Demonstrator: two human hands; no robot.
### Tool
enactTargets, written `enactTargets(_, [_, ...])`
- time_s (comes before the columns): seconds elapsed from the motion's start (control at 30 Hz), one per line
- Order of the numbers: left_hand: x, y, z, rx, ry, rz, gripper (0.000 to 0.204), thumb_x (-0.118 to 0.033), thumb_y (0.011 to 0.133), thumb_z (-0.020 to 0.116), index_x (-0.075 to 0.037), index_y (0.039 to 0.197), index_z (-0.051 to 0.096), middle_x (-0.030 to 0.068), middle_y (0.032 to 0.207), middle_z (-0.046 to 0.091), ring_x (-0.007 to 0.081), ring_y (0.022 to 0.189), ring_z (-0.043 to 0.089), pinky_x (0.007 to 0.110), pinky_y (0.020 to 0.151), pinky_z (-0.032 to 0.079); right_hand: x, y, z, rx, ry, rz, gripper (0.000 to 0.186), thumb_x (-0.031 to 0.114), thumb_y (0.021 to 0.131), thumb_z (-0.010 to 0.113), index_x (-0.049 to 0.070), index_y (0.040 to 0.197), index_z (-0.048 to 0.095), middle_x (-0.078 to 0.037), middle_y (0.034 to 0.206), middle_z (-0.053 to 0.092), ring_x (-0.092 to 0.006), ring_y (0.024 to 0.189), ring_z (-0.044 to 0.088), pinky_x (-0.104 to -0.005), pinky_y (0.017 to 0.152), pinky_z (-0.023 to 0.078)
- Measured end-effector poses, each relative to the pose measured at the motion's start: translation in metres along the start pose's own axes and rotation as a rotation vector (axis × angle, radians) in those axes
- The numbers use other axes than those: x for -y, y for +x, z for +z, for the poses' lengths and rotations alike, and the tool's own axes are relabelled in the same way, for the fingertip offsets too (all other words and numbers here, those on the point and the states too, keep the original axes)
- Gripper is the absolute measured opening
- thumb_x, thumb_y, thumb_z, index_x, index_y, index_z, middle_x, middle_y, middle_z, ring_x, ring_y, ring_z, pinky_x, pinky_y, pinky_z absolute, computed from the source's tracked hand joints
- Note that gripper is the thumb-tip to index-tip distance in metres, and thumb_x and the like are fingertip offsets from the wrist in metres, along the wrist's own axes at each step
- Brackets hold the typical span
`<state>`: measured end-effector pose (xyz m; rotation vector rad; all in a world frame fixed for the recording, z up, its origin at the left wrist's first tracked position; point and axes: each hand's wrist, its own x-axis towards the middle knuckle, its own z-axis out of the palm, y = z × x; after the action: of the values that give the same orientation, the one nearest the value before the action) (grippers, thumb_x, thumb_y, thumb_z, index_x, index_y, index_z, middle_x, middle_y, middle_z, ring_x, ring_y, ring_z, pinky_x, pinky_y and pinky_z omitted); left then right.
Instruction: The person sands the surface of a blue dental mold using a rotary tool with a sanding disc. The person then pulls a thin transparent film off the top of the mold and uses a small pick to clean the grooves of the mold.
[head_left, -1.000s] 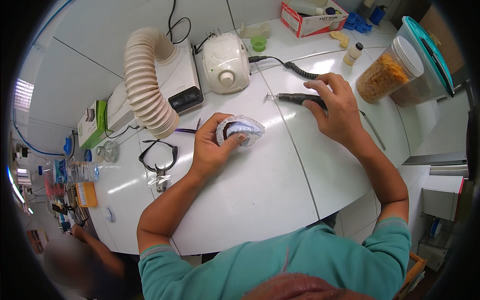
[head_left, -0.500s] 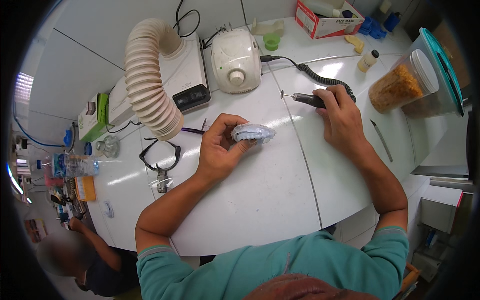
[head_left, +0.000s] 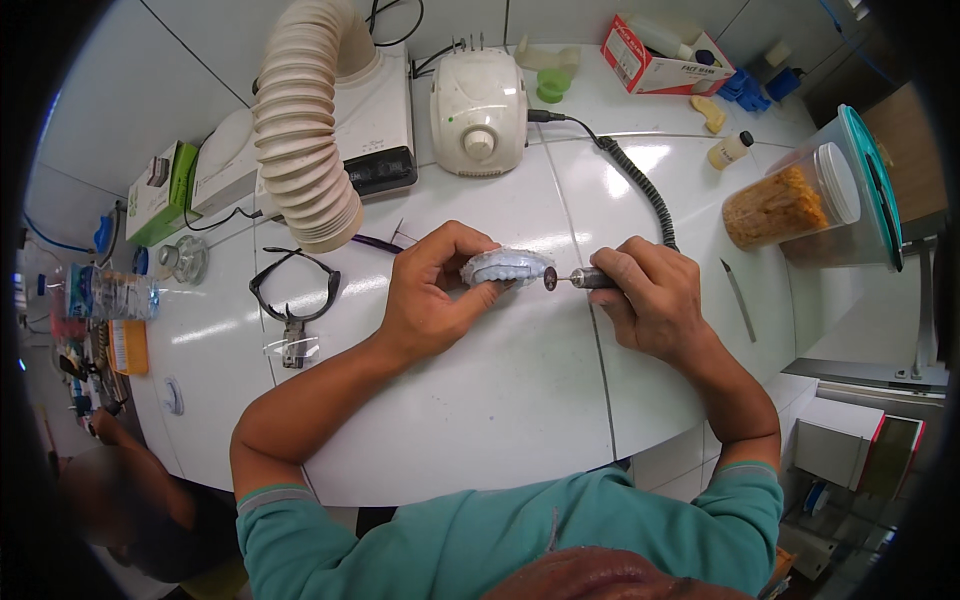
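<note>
Between the thumb and fingers of my left hand (head_left: 432, 290) is a pale blue dental model (head_left: 507, 266), with a scalloped lower edge and a shiny, clear-looking covering. My right hand (head_left: 655, 295) grips a dark rotary handpiece (head_left: 592, 279), its thin shank pointing left. At the tip, a small dark cutting disc (head_left: 550, 279) stands right beside the model's right end; whether they touch I cannot tell. A coiled black cord (head_left: 645, 185) links the handpiece to a white control unit (head_left: 479, 115) with a round knob at the back.
A ribbed suction hose (head_left: 305, 130) hangs at the back left. Black-framed glasses (head_left: 295, 290) lie left of my left hand, and a slim knife (head_left: 739, 300) lies right of my right hand. Tubs (head_left: 790, 205) stand at the right. Another person sits at the far left.
My right hand has brought the handpiece left and down, so its disc is now beside the model. My left hand keeps its hold on the model. The whole view has shifted slightly.
</note>
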<state>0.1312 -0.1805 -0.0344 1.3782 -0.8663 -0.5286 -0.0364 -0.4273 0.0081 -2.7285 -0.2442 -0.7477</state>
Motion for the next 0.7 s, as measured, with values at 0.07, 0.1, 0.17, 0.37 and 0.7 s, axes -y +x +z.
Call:
enactTargets(0.07, [0.0004,-0.0002,0.0001,-0.005,-0.012,-0.003,0.025,0.005,0.097,0.077,-0.001,0.119,0.066,0.0054,0.11,0.074,0.01,0.1,0.073,0.028,0.088,0.061,0.0017,0.0012,-0.0006,0.023,0.007,0.023,0.031,0.032,0.093,0.085,0.01,0.11,0.072,-0.003,0.082,0.059,-0.0226,0.065,0.061,-0.0382,0.058,0.048])
enactTargets(0.1, [-0.0001,-0.0001,-0.0001,0.001,-0.018,-0.008,0.024,0.004,0.098,0.077,0.0,0.119,0.066,0.0057,0.11,0.074,0.0102,0.1,0.073,0.028,0.088,0.061,0.0019,0.0016,-0.0011,0.024,0.002,0.02,0.031,0.032,0.093,0.085,0.01,0.11,0.072,-0.003,0.082,0.059,-0.0226,0.065,0.061,-0.0382,0.058,0.048])
enactTargets(0.17, [-0.0011,-0.0003,0.0002,0.006,-0.027,-0.007,0.024,0.004,0.098,0.076,0.0,0.118,0.066,0.0059,0.109,0.074,0.0104,0.1,0.073,0.028,0.088,0.061,0.0011,0.0022,-0.0017,0.05,0.019,0.045,0.029,0.033,0.096,0.083,0.009,0.107,0.071,-0.004,0.081,0.06,-0.0237,0.065,0.063,-0.0387,0.058,0.048])
enactTargets(0.37, [-0.0045,0.0015,-0.0014,0.049,-0.049,-0.065,0.027,0.009,0.098,0.076,-0.002,0.119,0.063,0.0064,0.114,0.068,0.0137,0.103,0.071,0.031,0.093,0.058,0.0014,0.0031,-0.0001,0.067,0.033,0.053,0.031,0.036,0.097,0.082,0.009,0.106,0.07,-0.004,0.08,0.061,-0.0245,0.065,0.064,-0.0391,0.057,0.048])
enactTargets(0.7, [-0.0011,-0.0011,-0.0014,0.04,-0.039,-0.054,0.03,0.009,0.097,0.078,-0.002,0.121,0.063,0.0069,0.116,0.067,0.0141,0.106,0.07,0.031,0.094,0.058,0.0005,-0.0007,0.0073,0.096,0.008,0.07,0.034,0.04,0.096,0.082,0.009,0.102,0.069,-0.006,0.078,0.06,-0.0246,0.064,0.064,-0.0394,0.056,0.049])
